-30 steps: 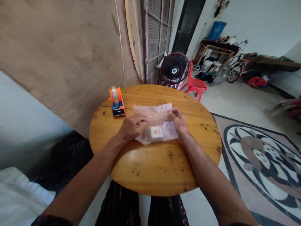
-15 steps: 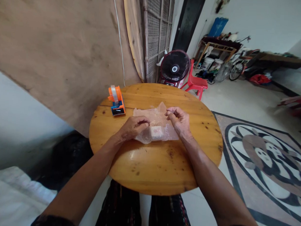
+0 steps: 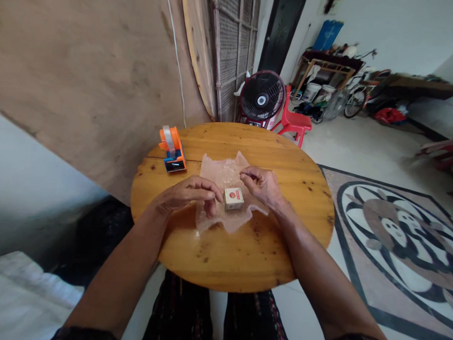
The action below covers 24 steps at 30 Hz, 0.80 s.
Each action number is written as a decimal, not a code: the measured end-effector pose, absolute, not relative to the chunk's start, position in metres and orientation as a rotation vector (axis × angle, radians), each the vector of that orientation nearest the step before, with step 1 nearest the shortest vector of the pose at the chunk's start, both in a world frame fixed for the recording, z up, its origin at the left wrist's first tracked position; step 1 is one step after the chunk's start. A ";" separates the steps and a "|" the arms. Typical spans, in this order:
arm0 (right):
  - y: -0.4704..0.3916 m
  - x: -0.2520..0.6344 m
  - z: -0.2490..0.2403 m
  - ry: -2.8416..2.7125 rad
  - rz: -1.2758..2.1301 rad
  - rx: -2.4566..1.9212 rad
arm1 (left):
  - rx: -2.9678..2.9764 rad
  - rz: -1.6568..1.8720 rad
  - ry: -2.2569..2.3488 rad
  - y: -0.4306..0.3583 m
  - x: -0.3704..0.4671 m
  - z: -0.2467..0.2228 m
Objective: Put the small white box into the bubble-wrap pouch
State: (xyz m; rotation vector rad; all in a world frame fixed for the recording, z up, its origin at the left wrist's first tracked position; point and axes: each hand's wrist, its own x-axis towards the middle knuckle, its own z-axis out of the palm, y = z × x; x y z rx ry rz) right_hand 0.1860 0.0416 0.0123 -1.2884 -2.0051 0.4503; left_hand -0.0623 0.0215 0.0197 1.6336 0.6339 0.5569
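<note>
A small cream box (image 3: pixel 233 198) with red print lies on a spread sheet of pinkish bubble wrap (image 3: pixel 222 172) at the middle of the round wooden table. Just left of the box, over the wrap's left part, is my left hand (image 3: pixel 190 192), its fingers apart and nothing in them. My right hand (image 3: pixel 262 183) is at the wrap's right side, thumb and forefinger pinched together; whatever they hold, if anything, is too small to make out. The near edge of the wrap is wavy and partly raised.
An orange and blue tape dispenser (image 3: pixel 172 149) stands at the table's (image 3: pixel 223 269) back left. Beyond the far edge are a dark red fan (image 3: pixel 261 99) and a red chair (image 3: pixel 295 120). A wooden board leans at the left.
The near part of the wrap, which covered the box, now lies opened toward me and the box shows uncovered. My left hand has let go of the wrap and opened.
</note>
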 end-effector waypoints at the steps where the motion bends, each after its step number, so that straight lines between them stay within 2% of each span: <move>1: 0.041 0.186 0.013 -2.055 0.389 -1.345 | 1.632 0.470 0.591 0.020 -0.064 0.021; 7: 0.045 0.186 0.013 -2.186 0.238 -1.715 | 1.621 0.230 0.521 0.023 -0.063 0.016; 14: 0.044 0.187 0.014 -2.241 0.211 -1.742 | 1.693 0.485 0.727 0.028 -0.056 0.012; 20: 0.044 0.188 0.014 -2.200 0.238 -1.639 | 1.664 0.472 0.814 0.028 -0.051 0.012; 24: 0.045 0.190 0.012 -2.129 0.333 -1.539 | 1.714 0.598 0.869 0.031 -0.049 0.007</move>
